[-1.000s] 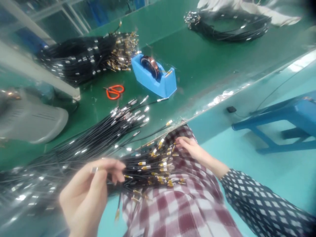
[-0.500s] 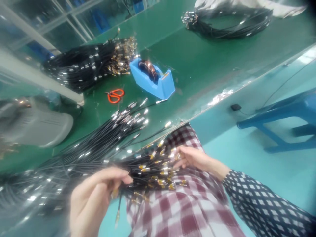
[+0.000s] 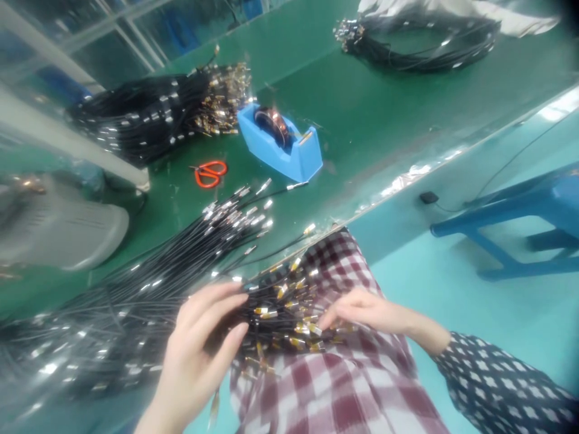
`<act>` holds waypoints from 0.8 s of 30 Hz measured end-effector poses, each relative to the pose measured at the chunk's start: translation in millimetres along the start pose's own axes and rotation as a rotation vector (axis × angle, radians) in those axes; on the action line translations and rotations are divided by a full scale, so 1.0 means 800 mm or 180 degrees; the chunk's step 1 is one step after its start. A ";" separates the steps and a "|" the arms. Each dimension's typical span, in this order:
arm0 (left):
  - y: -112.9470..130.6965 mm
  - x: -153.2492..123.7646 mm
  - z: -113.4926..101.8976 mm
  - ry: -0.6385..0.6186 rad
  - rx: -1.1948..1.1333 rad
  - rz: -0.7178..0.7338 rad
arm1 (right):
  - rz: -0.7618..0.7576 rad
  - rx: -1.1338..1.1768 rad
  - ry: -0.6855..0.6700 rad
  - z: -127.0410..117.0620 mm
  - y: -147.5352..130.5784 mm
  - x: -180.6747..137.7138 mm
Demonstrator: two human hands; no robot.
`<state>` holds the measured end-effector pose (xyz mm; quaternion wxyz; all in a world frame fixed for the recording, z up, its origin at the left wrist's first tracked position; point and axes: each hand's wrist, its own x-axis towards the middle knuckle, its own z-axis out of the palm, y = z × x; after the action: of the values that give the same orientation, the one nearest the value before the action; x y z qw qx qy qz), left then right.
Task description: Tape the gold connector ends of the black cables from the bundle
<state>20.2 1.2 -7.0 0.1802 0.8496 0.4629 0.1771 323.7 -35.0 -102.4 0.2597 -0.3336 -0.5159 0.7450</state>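
Note:
A thick bundle of thin black cables with gold connector tips (image 3: 283, 313) lies across my checked lap and runs left onto the green bench (image 3: 380, 114). My left hand (image 3: 201, 349) wraps its fingers over the bundle just behind the gold tips. Fingers of my right hand (image 3: 362, 313) rest on the gold tips at the bundle's right end. A second fan of black cables with silver tips (image 3: 226, 226) lies on the bench just above.
A blue tape dispenser (image 3: 283, 144) and orange scissors (image 3: 208, 172) sit mid-bench. Another cable heap with gold ends (image 3: 154, 111) lies at the back left, a coiled bundle (image 3: 420, 42) at the back right. A grey machine housing (image 3: 54, 226) sits left. A blue stool (image 3: 529, 217) stands on the floor.
My left hand slid right along the bundle towards the gold tips. My right hand moved down and now lies over the tips.

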 end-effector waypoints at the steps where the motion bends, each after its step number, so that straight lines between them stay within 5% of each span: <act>1: -0.003 -0.001 0.004 -0.0057 0.0241 0.0059 | -0.0021 -0.0062 -0.0049 0.004 -0.004 -0.003; 7: -0.012 -0.011 0.016 -0.0269 0.0998 0.0343 | -0.0373 -0.0586 -0.0197 0.031 -0.024 -0.016; 18: -0.011 -0.026 0.018 0.0030 0.0803 0.0445 | -0.0069 -0.0974 0.0067 0.036 -0.032 -0.007; 24: -0.012 -0.030 0.016 0.0332 0.0592 0.0499 | -0.0106 -0.1738 0.1066 0.010 -0.044 0.008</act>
<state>6.7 -16.0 -25.9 0.0619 0.8859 0.4182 0.1909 314.9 -23.1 -69.0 0.2540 -0.5005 -0.6523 0.5095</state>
